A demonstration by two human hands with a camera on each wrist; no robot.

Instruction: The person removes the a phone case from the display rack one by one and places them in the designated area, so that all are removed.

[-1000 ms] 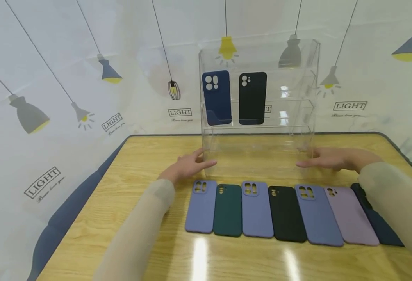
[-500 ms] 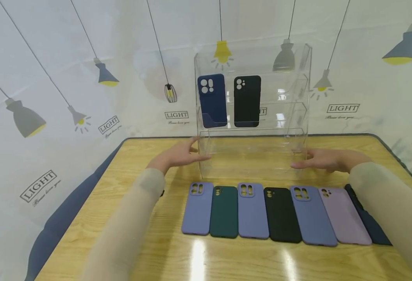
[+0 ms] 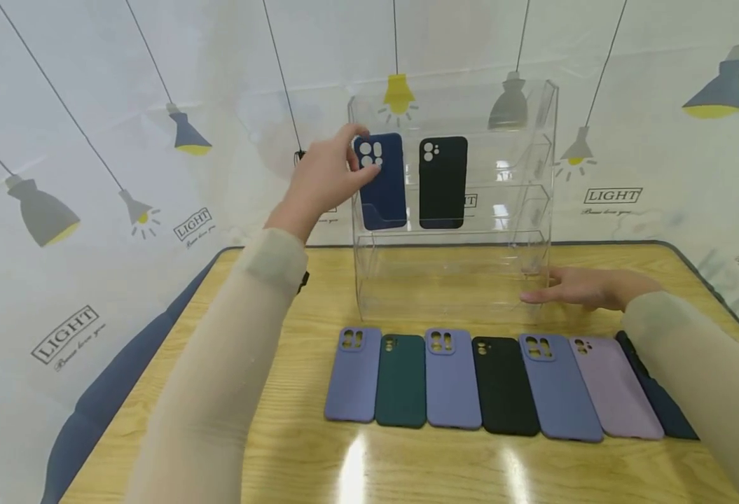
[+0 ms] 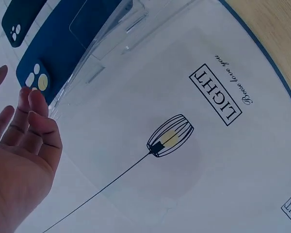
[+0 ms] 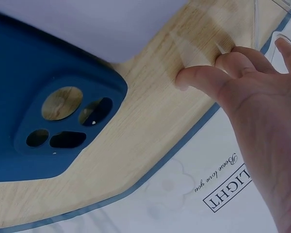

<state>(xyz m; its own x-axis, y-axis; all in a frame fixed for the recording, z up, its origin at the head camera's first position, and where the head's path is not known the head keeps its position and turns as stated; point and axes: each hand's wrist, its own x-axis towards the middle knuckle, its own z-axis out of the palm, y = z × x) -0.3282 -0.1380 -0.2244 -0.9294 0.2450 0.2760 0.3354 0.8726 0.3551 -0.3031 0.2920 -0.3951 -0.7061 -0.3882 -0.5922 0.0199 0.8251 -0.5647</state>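
Observation:
A clear acrylic display rack (image 3: 454,294) stands upright on the table. On one of its tiers are a navy blue phone case (image 3: 384,196) at the left and a black phone case (image 3: 443,183) beside it. My left hand (image 3: 328,171) is at the navy case's upper left corner. In the left wrist view its bent fingers (image 4: 38,104) are at the case's camera end, with the thumb held apart. My right hand (image 3: 586,287) grips the rack's lower right side, its thumb in front; the right wrist view shows its fingers (image 5: 203,80) against the clear plastic.
In front of the rack a row of phone cases lies flat: periwinkle (image 3: 353,378), dark green (image 3: 402,381), black (image 3: 506,385), lilac (image 3: 618,388) and a navy one (image 3: 662,402) partly under my right sleeve. A lamp-patterned wall covering (image 3: 218,84) rises behind the table.
My left hand has let go of the rack's lower left side and risen to the navy case's top. The right hand stays on the rack. The view has shifted slightly.

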